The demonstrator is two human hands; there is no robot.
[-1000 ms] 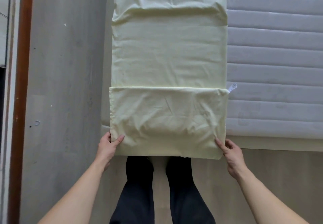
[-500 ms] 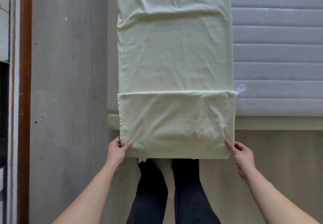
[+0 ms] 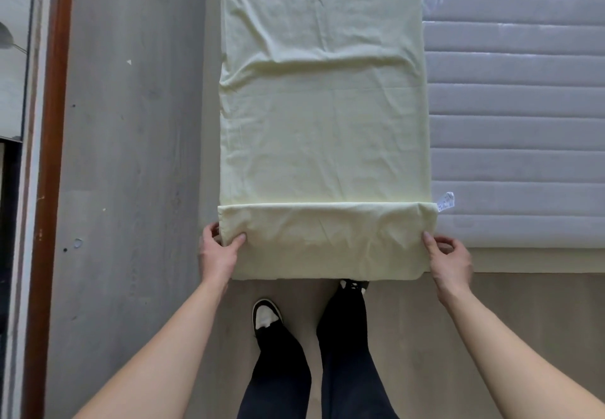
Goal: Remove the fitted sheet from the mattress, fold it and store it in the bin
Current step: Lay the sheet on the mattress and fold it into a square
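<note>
Soft, even light, no hard shadows. Faint glare on mattress (image 3: 517, 97) top right (plastic sheen). Slight wide-angle bowing at edges.

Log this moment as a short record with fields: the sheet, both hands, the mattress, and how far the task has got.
sheet: pale yellow fitted sheet, laid as a long strip on the mattress, near end folded over
label: small white tag at the fold's right end
left hand: left hand pinches the folded part's left edge
right hand: right hand pinches its right edge
mattress: bare quilted mattress, right of the sheet
floor: grey floor
task stage: sheet off, folding underway; bin not in view
</note>
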